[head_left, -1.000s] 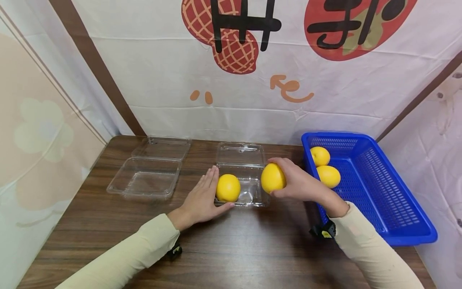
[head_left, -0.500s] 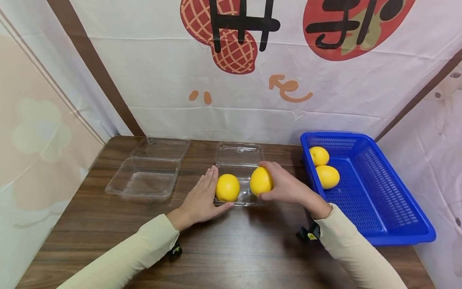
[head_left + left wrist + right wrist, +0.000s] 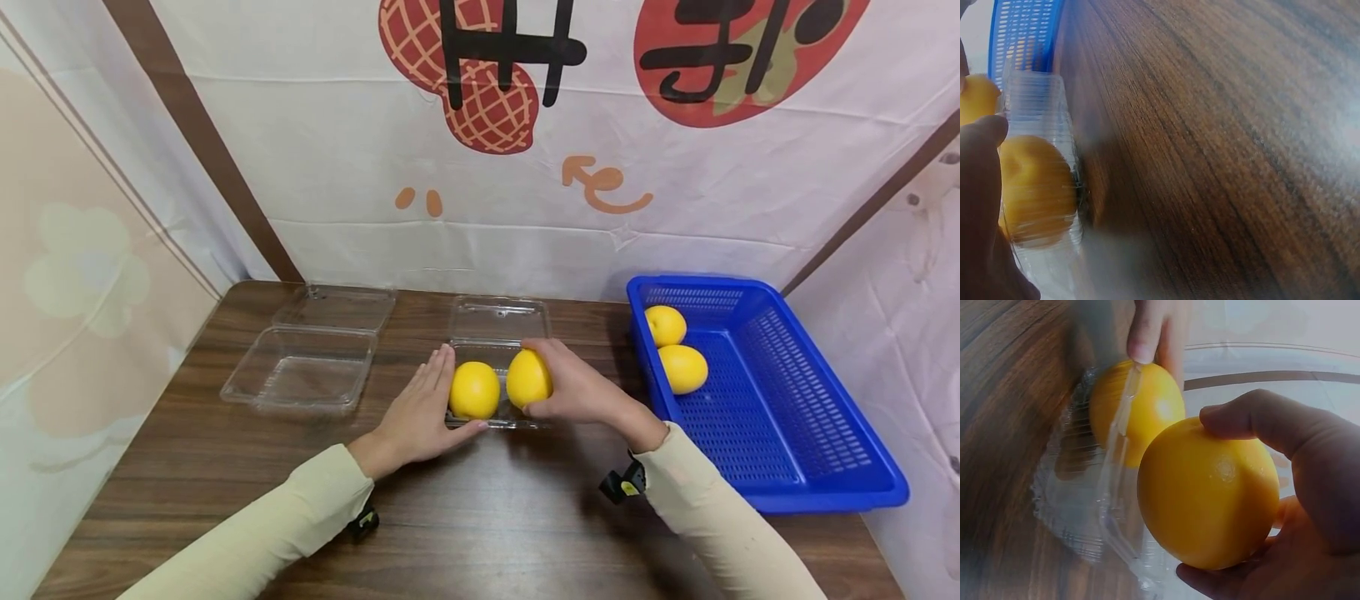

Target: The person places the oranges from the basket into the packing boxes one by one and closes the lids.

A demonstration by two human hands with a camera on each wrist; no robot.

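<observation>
A clear plastic clamshell box (image 3: 501,423) lies with its lid folded back. One orange (image 3: 475,390), yellow in the head view, sits in its left half. Along the box's left side my left hand (image 3: 417,415) rests with straight fingers, its thumb on the front rim. My right hand (image 3: 581,388) holds a second orange (image 3: 528,379) between thumb and fingers over the box's right half. In the right wrist view this held orange (image 3: 1207,494) is above the rim, thumb on one side and fingers curled round the other. Whether the two oranges touch is hard to tell.
Another clear clamshell box (image 3: 303,367), lid back, lies to the left. At right stands a blue perforated basket (image 3: 757,408) with two oranges (image 3: 683,369) at its left side. A printed cloth wall (image 3: 337,167) runs behind the wooden table (image 3: 480,525).
My right hand has moved left with the orange, from beside the box's right edge to over its right half, near the first orange. The left hand has stayed put.
</observation>
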